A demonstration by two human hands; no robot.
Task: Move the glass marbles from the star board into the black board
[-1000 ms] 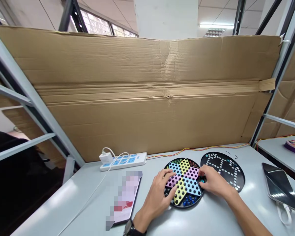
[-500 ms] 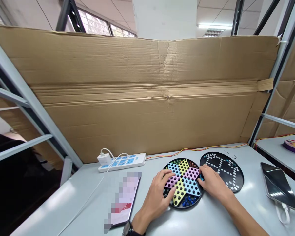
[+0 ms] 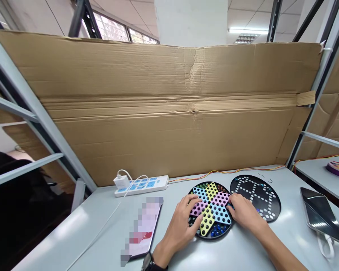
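A round Chinese checkers board [image 3: 208,226] with a yellow, blue and pink star of holes lies on the table. Dark blue marbles [image 3: 219,229] fill its front right compartment, and others sit in compartments round the star. My left hand [image 3: 183,222] rests on the board's left side, fingers and thumb spread over the pink and yellow points. At the right rim, my right hand [image 3: 244,212] dips bent, closed fingertips into a side compartment; what they hold is hidden. Beyond it lies a black disc [image 3: 274,203] with white dots, partly covered by that hand.
A phone or tablet [image 3: 142,233] with a lit, blurred screen lies left; a dark phone [image 3: 319,210] with a white cable lies right. Behind are a power strip [image 3: 158,183], thin wires [image 3: 214,172] and a cardboard wall [image 3: 169,143]. Metal frame posts stand at both sides.
My right hand's fingers have shifted slightly at the board's right rim. My left hand stays in place on the board. The whole view has moved a little.
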